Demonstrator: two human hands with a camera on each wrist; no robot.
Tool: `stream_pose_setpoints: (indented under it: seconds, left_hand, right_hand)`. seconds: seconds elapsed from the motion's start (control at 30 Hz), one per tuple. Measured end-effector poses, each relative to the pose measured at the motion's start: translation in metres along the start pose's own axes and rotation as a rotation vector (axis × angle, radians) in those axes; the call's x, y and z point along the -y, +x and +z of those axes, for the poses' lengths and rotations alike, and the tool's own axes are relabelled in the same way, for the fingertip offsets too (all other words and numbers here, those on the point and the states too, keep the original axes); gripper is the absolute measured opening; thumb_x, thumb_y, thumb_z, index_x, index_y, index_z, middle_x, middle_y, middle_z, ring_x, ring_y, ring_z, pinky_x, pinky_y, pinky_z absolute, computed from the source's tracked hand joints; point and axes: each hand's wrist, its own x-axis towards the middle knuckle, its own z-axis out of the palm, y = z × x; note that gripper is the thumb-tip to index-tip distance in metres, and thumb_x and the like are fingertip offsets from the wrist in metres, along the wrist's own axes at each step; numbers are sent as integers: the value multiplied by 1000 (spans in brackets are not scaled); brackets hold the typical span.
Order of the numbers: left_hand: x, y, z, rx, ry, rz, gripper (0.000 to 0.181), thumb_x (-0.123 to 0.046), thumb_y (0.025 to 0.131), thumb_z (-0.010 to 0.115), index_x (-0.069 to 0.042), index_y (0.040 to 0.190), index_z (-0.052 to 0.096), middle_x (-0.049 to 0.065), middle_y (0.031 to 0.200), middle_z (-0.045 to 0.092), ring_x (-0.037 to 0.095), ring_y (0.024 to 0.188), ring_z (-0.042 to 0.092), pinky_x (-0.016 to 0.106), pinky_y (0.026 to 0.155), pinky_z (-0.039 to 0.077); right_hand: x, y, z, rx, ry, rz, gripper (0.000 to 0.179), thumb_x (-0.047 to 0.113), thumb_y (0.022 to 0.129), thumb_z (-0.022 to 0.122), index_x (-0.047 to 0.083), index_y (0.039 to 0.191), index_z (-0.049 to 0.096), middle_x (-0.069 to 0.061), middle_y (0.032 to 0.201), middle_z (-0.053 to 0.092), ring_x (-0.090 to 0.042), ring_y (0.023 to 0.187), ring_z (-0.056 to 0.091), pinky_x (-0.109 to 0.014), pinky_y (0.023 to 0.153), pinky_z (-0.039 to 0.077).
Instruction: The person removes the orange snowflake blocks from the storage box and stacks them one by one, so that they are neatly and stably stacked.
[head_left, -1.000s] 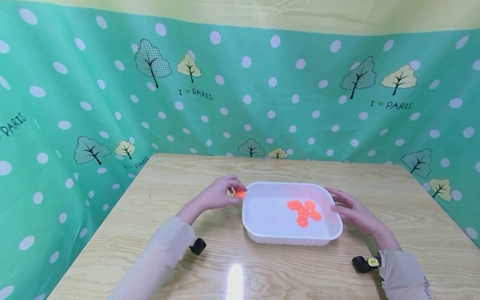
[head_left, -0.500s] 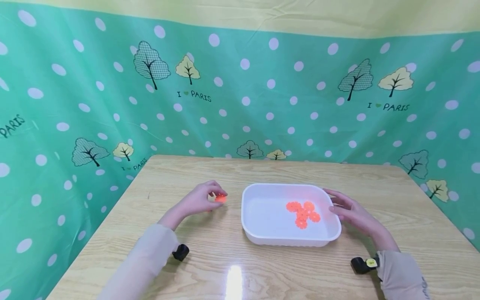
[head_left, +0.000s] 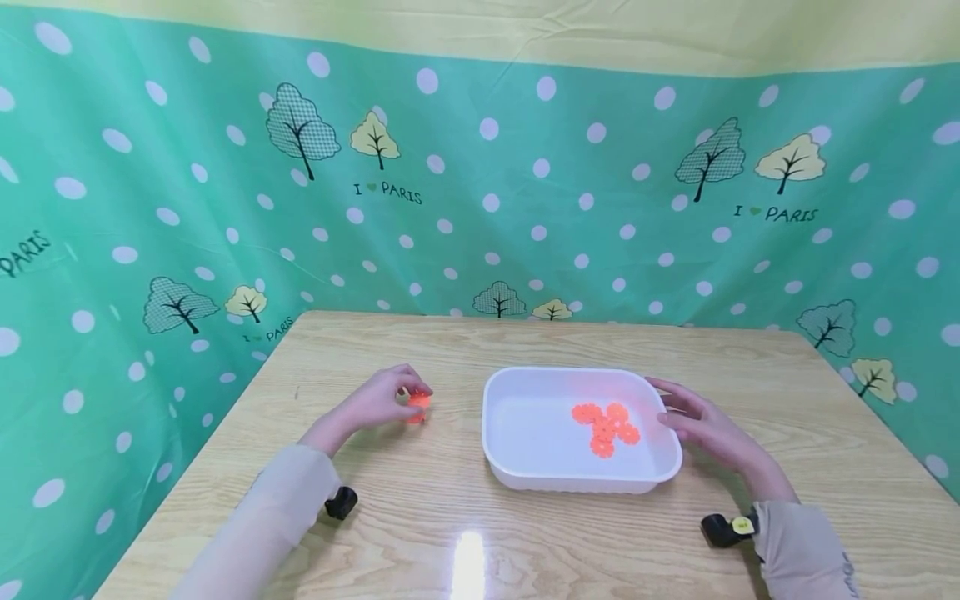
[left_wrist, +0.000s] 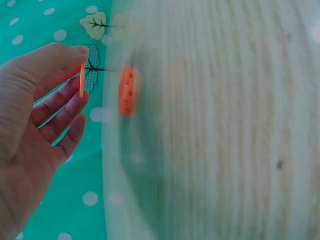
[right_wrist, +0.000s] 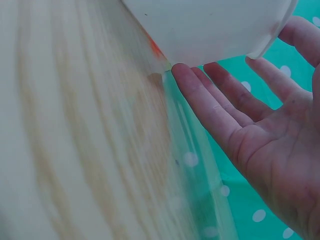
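Observation:
My left hand pinches an orange interlocking disc between thumb and fingertips, low over the left-centre table; it appears edge-on in the left wrist view. Near it lies another orange piece with notches along its side, mostly hidden by the hand in the head view. To the right stands a white plastic basin. Several orange discs with scalloped edges lie together in its right half. My right hand holds the basin's right end, thumb on the rim and other fingers against the outside wall.
A wooden table carries everything, with a bright light reflection near its front. Green dotted cloth hangs behind and beside it. A black wrist camera sits below the left sleeve, another by the right.
My left hand has moved left, away from the basin's left rim, bringing an orange piece down toward the table. The right hand, the basin and the discs inside stay in place.

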Motion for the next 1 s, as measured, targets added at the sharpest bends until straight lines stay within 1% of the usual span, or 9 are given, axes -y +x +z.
stream_pose_setpoints:
  seconds: [0.13,0.27,0.43,0.53,0.6,0.83,1.0]
  left_hand:
    - [3,-2,2,4,-3,-34,27,-17,77,69,-12,103,68,-4,98,56,15,90,52,32,79,46]
    - [9,-4,4,-1,-16,-47,27,-15,75,70,-13,102,68,-3,97,57,15,88,52,32,77,45]
    - [16,-4,6,-1,-17,-24,25,-14,76,71,-11,100,68,-3,95,58,14,85,52,30,75,44]
    - [16,-3,6,7,-21,-16,26,-16,75,72,-11,100,68,-3,94,58,13,85,52,29,74,44]
    - [16,-2,6,12,-17,-9,25,-17,74,73,-11,99,68,-3,94,58,13,84,52,28,74,44]
    - [14,-1,8,34,22,9,21,-19,75,72,-11,95,69,-2,90,57,13,79,51,25,70,43]
    - [13,0,10,33,45,9,21,-19,75,72,-11,95,68,-2,89,56,12,76,49,24,67,42]
  right_hand:
    - [-1,0,1,2,-8,-5,59,27,91,52,19,143,27,-21,142,31,-43,125,33,-45,90,44]
    - [-1,0,3,4,-17,-2,58,28,91,53,20,143,27,-20,142,30,-43,125,34,-47,90,45]
    - [1,-1,3,3,-11,-2,58,28,91,52,20,143,27,-20,142,30,-43,125,34,-48,90,44]
    - [1,0,1,1,-9,-10,58,27,91,52,19,143,27,-20,142,30,-44,125,33,-49,91,43]
    - [1,0,0,0,-12,-10,58,27,91,52,19,143,27,-20,142,30,-43,124,34,-49,90,44]
    - [0,1,0,2,-4,-3,58,27,91,52,20,143,27,-21,139,33,-39,119,42,-40,87,46]
    - [-1,1,0,3,1,-7,58,27,91,52,20,143,27,-20,139,34,-38,118,43,-38,87,46]
